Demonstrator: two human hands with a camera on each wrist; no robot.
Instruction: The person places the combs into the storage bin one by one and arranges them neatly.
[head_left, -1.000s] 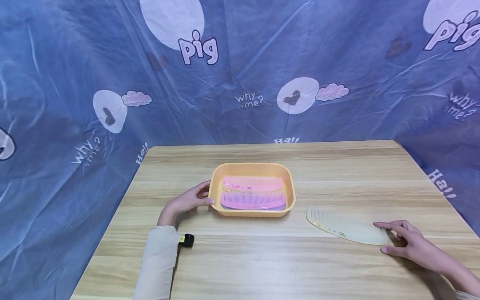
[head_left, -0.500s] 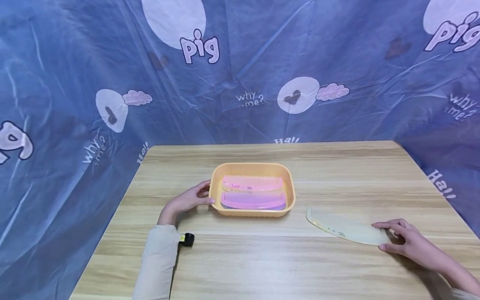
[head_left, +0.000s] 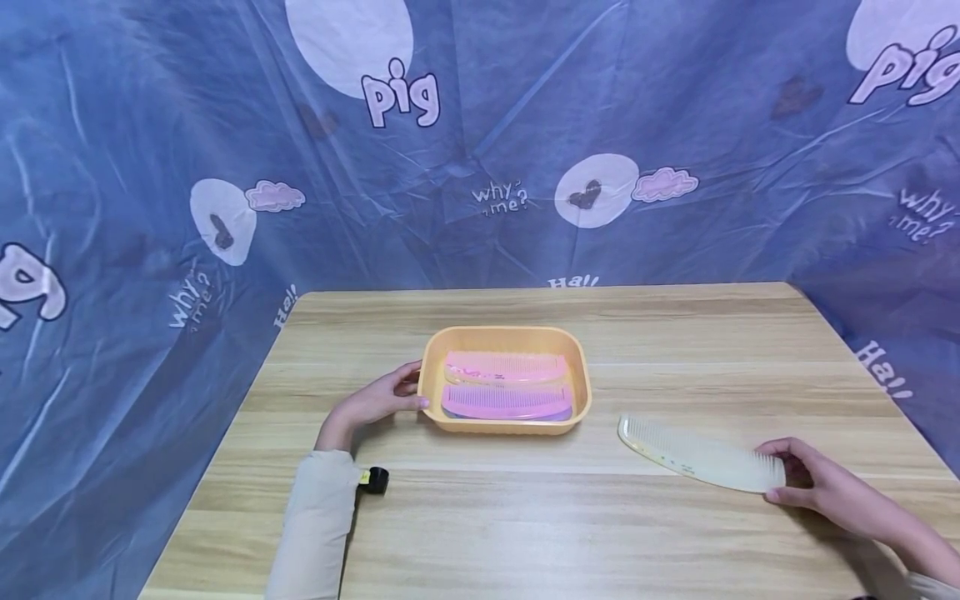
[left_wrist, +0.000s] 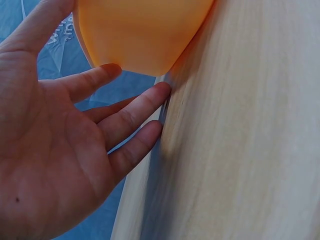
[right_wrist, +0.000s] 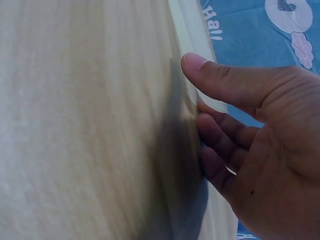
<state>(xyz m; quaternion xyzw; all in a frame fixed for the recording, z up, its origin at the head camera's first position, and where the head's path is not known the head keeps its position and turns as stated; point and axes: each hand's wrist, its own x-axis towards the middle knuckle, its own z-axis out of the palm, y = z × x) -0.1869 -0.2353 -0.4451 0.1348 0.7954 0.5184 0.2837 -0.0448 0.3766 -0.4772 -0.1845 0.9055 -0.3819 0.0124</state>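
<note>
While the right hand [head_left: 817, 487] pinches only the far end of the cream comb [head_left: 697, 457], these things could go wrong:

Right hand: thumb and fingers pinch the comb's right end; the long rest of the comb sticks out to the left with nothing under the grip.
Cream comb: near the right part of the tabletop's [head_left: 525, 517] front edge, to the right of the orange tray [head_left: 504, 427] and apart from it.
Slip risk: the comb is thin and smooth, so it may tip down or slide out of the small pinch.
Left hand [head_left: 375, 402]: loose and open, fingers straight, touching the tray's left wall and holding nothing.
Tray: near the middle of the tabletop; it could scoot sideways if the comb bumps it, since the hand only leans on one side.
Pink combs [head_left: 504, 385]: two lie flat in the tray and fill most of it, so a third may catch on the rim or land half out.
</note>
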